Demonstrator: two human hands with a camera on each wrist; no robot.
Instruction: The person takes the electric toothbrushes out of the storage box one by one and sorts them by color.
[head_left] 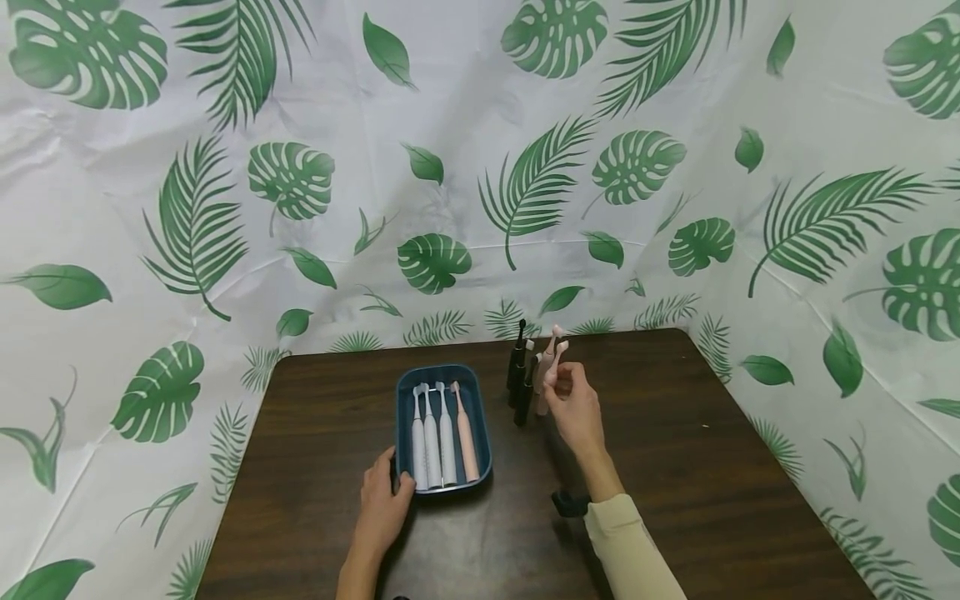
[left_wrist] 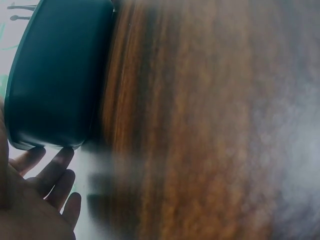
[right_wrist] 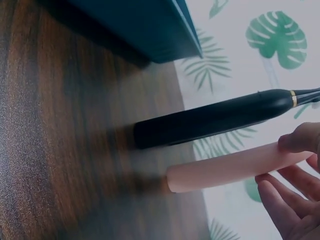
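My right hand (head_left: 579, 412) pinches a pink electric toothbrush (head_left: 555, 367) between thumb and fingers, near its upper handle. In the right wrist view its base shows close to the tabletop; whether it touches is unclear. Next to it, another pink toothbrush (head_left: 548, 354) and several black electric toothbrushes (head_left: 517, 367) stand upright. At the near left corner of a blue tray (head_left: 487, 454), my left hand (head_left: 382, 504) has its thumb at the rim and its fingers against the outer wall. Inside the tray lie three white toothbrushes (head_left: 432, 450) and one pink toothbrush (head_left: 467, 442), side by side, heads away from me.
The dark wooden table (head_left: 720, 500) ends at the back against a white leaf-print cloth (head_left: 450, 200), which also hangs along both sides. A black device (head_left: 570, 503) sits at my right wrist. The standing toothbrushes are a short way right of the tray.
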